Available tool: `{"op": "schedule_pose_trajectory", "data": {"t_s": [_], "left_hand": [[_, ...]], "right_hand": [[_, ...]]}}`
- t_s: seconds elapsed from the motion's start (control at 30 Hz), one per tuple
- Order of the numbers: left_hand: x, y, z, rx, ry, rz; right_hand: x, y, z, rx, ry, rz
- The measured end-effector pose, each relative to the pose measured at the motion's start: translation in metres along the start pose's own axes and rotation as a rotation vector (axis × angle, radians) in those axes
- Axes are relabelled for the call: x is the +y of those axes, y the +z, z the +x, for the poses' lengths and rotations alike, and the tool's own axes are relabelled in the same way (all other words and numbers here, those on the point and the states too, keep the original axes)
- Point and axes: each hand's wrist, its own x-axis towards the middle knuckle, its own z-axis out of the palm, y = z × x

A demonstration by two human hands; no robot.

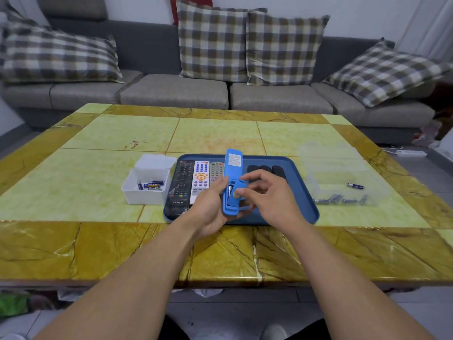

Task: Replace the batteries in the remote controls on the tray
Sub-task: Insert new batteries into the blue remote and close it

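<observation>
My left hand (212,207) grips a blue remote (232,168) back side up, raised over the blue tray (301,192). Its battery compartment is uncovered and a battery shows inside. My right hand (267,197) pinches the blue battery cover (239,192) at the compartment. On the tray lie a black remote (180,187), a white remote (200,180) and a grey remote (216,171) face up at the left, and three black remotes (266,169) behind my right hand.
A white box (147,190) with several batteries stands left of the tray, its lid (155,161) behind it. A clear box (343,177) with several batteries stands at the right. A sofa with checked cushions lies beyond the yellow marble table (220,128).
</observation>
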Motion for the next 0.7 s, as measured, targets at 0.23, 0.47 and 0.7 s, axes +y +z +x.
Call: {"op": "schedule_pose_trajectory", "data": {"t_s": [0.23,0.47,0.7], "left_hand": [[-0.001,-0.002,0.001,-0.037,-0.026,0.029],[-0.005,-0.001,0.001,-0.048,-0.036,0.015],[-0.007,0.002,0.004,-0.045,-0.031,-0.005]], "right_hand": [[0.003,-0.002,0.002,-0.029,-0.001,-0.001],[0.012,-0.001,0.004,-0.007,-0.020,-0.084],[0.006,-0.002,0.003,0.103,-0.009,-0.181]]}}
